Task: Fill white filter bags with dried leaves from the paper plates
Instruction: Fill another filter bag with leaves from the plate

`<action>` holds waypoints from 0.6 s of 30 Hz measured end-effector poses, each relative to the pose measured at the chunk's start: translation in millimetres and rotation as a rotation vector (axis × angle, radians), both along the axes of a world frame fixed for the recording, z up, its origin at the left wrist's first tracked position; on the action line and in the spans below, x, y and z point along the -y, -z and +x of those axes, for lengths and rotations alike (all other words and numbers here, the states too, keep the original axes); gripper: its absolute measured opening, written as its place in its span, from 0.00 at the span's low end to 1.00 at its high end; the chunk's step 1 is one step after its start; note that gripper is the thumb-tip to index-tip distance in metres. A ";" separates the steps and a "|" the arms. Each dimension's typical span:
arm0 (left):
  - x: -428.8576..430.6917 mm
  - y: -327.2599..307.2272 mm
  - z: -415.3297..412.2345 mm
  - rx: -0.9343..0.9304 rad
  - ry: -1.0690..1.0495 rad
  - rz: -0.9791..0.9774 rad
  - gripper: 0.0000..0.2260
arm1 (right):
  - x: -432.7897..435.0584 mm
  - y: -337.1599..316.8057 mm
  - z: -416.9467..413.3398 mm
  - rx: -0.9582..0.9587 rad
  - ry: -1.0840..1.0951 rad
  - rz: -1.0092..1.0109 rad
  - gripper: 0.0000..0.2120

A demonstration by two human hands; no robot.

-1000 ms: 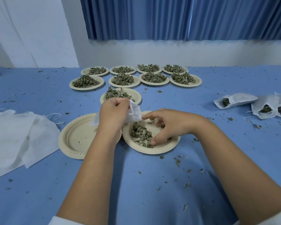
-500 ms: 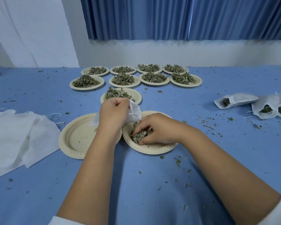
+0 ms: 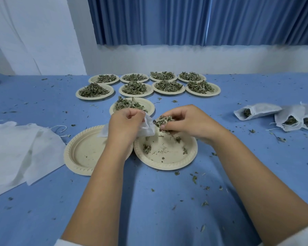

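Blue tablecloth (image 3: 149, 215), strewn with leaf crumbs, as seen from your head camera. Your left hand (image 3: 124, 122) has its fingers curled round the top of a white filter bag (image 3: 148, 128) and holds it up over the near plates. Your right hand (image 3: 188, 121) pinches a clump of dried leaves (image 3: 163, 120) between thumb and fingertips. The clump is just beside the bag and above the nearly emptied plate (image 3: 167, 165), where only a few scraps lie. Whether the clump touches the bag cannot be told. Just beside that plate, on its left, sits an empty plate (image 3: 75, 157), partly under your left forearm. Just behind your hands stands a plate with a leaf heap (image 3: 148, 105). Farther back, eight heaped plates (image 3: 169, 93) sit in two rows of four. At the left edge lies a pile of flat unfilled bags (image 3: 16, 148) with loose strings. At the right, well apart from your hands, filled bags (image 3: 260, 110) lie on their sides with dark leaves showing at their mouths
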State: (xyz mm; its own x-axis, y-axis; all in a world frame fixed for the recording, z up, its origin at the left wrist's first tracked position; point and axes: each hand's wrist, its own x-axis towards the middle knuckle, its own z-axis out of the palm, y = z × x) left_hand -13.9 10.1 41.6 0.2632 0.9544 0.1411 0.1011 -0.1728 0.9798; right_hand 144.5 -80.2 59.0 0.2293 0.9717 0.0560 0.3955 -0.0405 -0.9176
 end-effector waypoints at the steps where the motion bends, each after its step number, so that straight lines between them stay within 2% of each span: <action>1: -0.6 0.7 0.6 -0.014 0.025 -0.011 0.10 | -0.8 0.5 -0.7 -0.063 0.001 -0.008 0.12; 5: 0.5 0.8 1.8 -0.062 0.076 -0.023 0.13 | -6.3 6.1 -7.4 -0.204 -0.045 -0.029 0.05; 8: 2.0 -1.1 2.5 -0.065 0.076 -0.025 0.13 | -10.7 12.1 -8.0 -0.240 0.011 -0.076 0.03; 12: 4.2 -2.9 2.6 -0.065 0.081 -0.033 0.13 | -12.8 15.6 -8.7 -0.175 0.060 -0.136 0.03; 18: 8.4 -0.9 6.3 -0.106 0.156 -0.021 0.10 | -11.8 21.6 -15.3 0.034 0.127 -0.087 0.02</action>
State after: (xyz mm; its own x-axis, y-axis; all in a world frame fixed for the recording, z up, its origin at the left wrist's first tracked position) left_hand -7.6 1.7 42.5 0.4206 0.9033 0.0850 0.1778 -0.1739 0.9686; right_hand 129.1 -68.4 37.4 0.3504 0.9364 -0.0177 0.4129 -0.1714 -0.8945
